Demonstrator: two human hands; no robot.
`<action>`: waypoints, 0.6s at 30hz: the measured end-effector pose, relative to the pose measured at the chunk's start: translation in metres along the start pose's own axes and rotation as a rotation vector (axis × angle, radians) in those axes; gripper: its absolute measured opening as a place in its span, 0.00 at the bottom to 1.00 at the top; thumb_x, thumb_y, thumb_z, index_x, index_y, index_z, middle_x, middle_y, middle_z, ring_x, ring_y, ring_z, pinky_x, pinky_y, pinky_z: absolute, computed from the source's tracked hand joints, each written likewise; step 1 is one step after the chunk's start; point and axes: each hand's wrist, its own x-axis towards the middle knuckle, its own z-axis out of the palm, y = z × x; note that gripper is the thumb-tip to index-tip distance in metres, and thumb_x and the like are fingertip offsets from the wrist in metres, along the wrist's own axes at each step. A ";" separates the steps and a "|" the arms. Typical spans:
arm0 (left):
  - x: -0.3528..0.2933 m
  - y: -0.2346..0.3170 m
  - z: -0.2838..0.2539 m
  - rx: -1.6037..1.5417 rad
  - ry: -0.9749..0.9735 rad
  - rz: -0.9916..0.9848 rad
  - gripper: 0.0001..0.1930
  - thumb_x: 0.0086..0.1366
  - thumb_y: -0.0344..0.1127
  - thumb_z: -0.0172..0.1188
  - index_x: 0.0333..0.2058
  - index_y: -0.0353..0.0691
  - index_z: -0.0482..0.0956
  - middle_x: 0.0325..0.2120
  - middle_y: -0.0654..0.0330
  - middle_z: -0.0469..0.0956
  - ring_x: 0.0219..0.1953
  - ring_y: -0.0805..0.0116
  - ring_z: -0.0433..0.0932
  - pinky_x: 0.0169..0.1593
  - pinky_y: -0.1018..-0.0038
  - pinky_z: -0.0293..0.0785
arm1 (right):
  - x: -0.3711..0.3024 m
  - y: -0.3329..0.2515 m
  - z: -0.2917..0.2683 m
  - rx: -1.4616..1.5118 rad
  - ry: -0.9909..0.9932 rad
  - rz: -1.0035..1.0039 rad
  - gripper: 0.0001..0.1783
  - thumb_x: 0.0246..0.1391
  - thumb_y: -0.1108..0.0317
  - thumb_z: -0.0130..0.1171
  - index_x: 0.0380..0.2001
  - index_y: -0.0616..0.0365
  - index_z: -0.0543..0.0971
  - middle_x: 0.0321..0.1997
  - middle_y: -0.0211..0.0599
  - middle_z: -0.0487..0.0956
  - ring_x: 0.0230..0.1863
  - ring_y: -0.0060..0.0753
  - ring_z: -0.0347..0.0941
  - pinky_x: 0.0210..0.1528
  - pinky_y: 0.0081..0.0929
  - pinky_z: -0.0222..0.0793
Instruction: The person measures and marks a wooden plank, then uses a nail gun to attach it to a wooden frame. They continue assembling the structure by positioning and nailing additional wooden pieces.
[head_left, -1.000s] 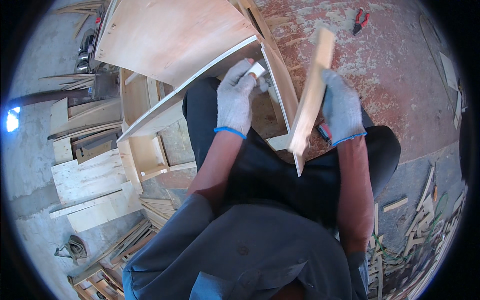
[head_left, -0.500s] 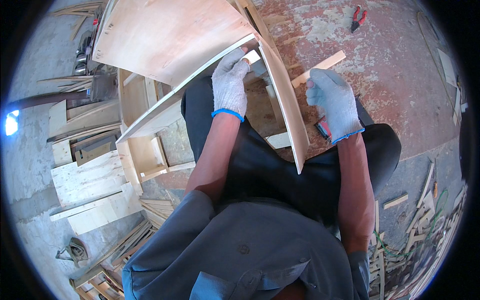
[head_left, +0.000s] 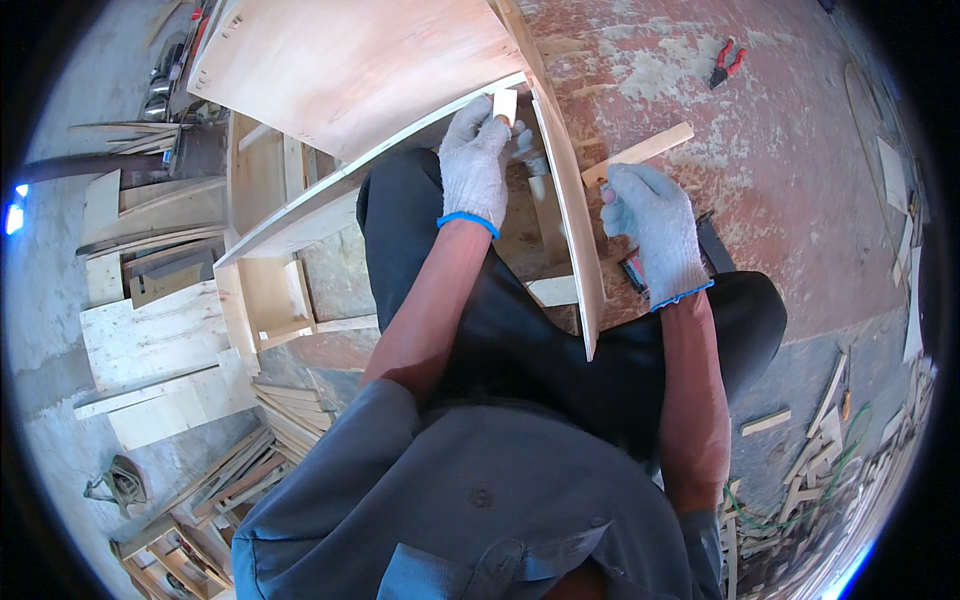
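My left hand (head_left: 476,165), in a pale knit glove with a blue cuff, pinches a small light wooden block (head_left: 506,105). It is inside the corner where the long plywood edge (head_left: 400,157) meets an upright plywood panel (head_left: 566,200). To the right of that panel, my right hand (head_left: 655,220), gloved alike, is raised with its fingers curled in. What it holds, if anything, is hidden. A wooden strip (head_left: 650,147) lies on the floor just beyond its fingers. The wooden frame stands around and between my dark-trousered legs.
Red-handled pliers (head_left: 727,64) lie on the worn red floor at the far right. A red and black tool (head_left: 635,272) is partly hidden by my right wrist. Plywood offcuts (head_left: 150,335) are at the left; a pile of wood scraps (head_left: 815,470) lies at the lower right.
My left hand has turned the small block more upright and sits closer to the corner. My right hand has shifted slightly down and left, still curled. The whole view has shifted a little.
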 end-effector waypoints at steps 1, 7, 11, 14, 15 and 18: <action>0.002 -0.001 0.000 -0.006 -0.010 -0.005 0.14 0.67 0.22 0.58 0.51 0.30 0.78 0.44 0.54 0.79 0.42 0.66 0.80 0.48 0.68 0.81 | 0.001 0.000 0.001 -0.009 0.005 0.008 0.10 0.62 0.66 0.60 0.39 0.62 0.84 0.29 0.30 0.80 0.26 0.21 0.75 0.30 0.21 0.71; 0.004 -0.005 0.001 -0.038 -0.012 -0.040 0.10 0.66 0.22 0.59 0.46 0.30 0.78 0.40 0.56 0.79 0.41 0.66 0.79 0.47 0.67 0.81 | -0.002 0.003 0.006 -0.052 -0.011 -0.023 0.11 0.63 0.66 0.60 0.40 0.64 0.83 0.28 0.30 0.79 0.26 0.20 0.74 0.29 0.21 0.70; 0.008 -0.010 -0.002 0.071 0.042 -0.032 0.07 0.66 0.24 0.61 0.42 0.32 0.81 0.35 0.61 0.80 0.37 0.72 0.77 0.44 0.74 0.75 | -0.003 0.002 0.008 -0.127 -0.027 -0.058 0.11 0.63 0.66 0.60 0.39 0.64 0.83 0.27 0.29 0.78 0.26 0.19 0.72 0.29 0.21 0.68; 0.013 -0.017 -0.005 0.132 0.068 0.006 0.05 0.65 0.26 0.63 0.39 0.34 0.82 0.32 0.65 0.80 0.34 0.76 0.74 0.42 0.77 0.71 | -0.003 0.004 0.007 -0.147 -0.068 -0.087 0.11 0.63 0.65 0.59 0.39 0.64 0.83 0.26 0.28 0.77 0.25 0.18 0.71 0.29 0.21 0.67; 0.013 -0.018 -0.005 0.136 0.073 0.015 0.04 0.65 0.26 0.64 0.39 0.35 0.83 0.31 0.66 0.80 0.33 0.77 0.73 0.42 0.78 0.69 | -0.004 0.004 0.007 -0.154 -0.073 -0.085 0.11 0.63 0.65 0.59 0.38 0.63 0.83 0.25 0.28 0.77 0.25 0.18 0.70 0.28 0.21 0.66; 0.011 -0.015 -0.002 0.264 0.078 0.030 0.06 0.67 0.25 0.62 0.41 0.35 0.84 0.33 0.65 0.80 0.36 0.74 0.77 0.45 0.74 0.74 | -0.005 0.003 0.009 -0.168 -0.072 -0.085 0.12 0.63 0.65 0.59 0.38 0.63 0.83 0.25 0.28 0.76 0.25 0.18 0.70 0.28 0.21 0.65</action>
